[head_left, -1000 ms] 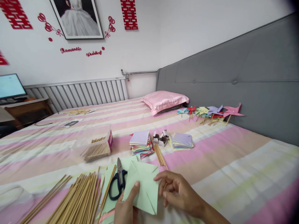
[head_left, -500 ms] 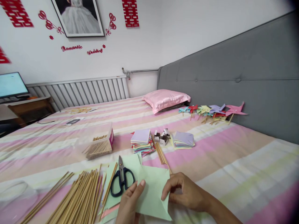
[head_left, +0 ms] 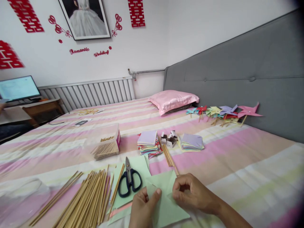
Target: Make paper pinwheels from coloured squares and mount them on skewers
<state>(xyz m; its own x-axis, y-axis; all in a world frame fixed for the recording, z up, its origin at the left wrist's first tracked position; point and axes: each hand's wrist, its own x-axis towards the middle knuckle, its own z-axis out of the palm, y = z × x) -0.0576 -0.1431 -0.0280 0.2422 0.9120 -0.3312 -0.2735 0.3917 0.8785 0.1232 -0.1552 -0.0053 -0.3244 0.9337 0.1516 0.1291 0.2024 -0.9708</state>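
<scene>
Bottom centre of the frame: both hands are on a green paper [head_left: 163, 185] square, which sits low over the striped bed [head_left: 237, 164]. The left hand [head_left: 142, 209] comes up from the bottom edge with its grip pressed together, thumb on top of the sheet and pinching its left side. The right hand [head_left: 193, 194], lower right of centre, has its fingers curled and its grip closed on a folded flap near the paper's middle. The 2 hands are near each other, not touching.

Just left of the paper, dark-handled scissors [head_left: 129, 182] lie shut, blades pointing up the frame, on a second green sheet [head_left: 136, 163]. Further left, a big bundle of wooden sticks [head_left: 87, 202] fans toward the lower left corner.

Mid-frame, a clear box of small sticks [head_left: 108, 146] stands beside a stack of coloured paper [head_left: 147, 144]. A few loose sticks [head_left: 168, 155] lie just right of that stack, small white boxes [head_left: 169, 139] sit behind them, and a second, lower paper stack [head_left: 191, 142] comes next.

On the right, finished pinwheels [head_left: 224, 112] rest against the grey headboard [head_left: 237, 69], next to a pink pillow [head_left: 174, 99]. A monitor [head_left: 19, 88] glows at the left edge.
</scene>
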